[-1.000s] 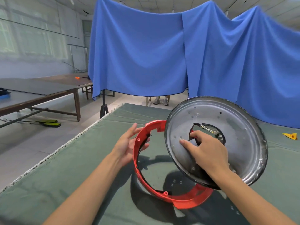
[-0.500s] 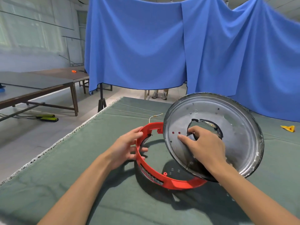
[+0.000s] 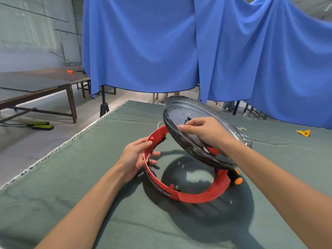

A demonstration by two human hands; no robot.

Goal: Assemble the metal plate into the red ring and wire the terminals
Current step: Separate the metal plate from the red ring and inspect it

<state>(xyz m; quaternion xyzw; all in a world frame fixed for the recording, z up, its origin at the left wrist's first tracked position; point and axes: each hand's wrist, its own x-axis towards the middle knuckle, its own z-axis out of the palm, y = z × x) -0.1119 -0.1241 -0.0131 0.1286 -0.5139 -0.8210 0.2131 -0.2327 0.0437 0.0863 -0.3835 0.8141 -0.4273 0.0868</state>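
Left hand (image 3: 133, 155) clasping the near-left rim of the red ring (image 3: 188, 192), propped tilted on the green surface (image 3: 107, 212). Right hand (image 3: 204, 131) hooked through the centre hole of the metal plate (image 3: 179, 110), held slanted above the ring. Likely stiff, light, thin-edged; best gripped at hole or rim. Loose wires (image 3: 241, 129) beyond.

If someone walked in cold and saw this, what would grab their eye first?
The round shiny metal plate, held tilted above the table by the right hand. Just below it the bright red plastic ring sits on the green table cloth, gripped at its near-left rim by the left hand. Big blue curtains fill the background.
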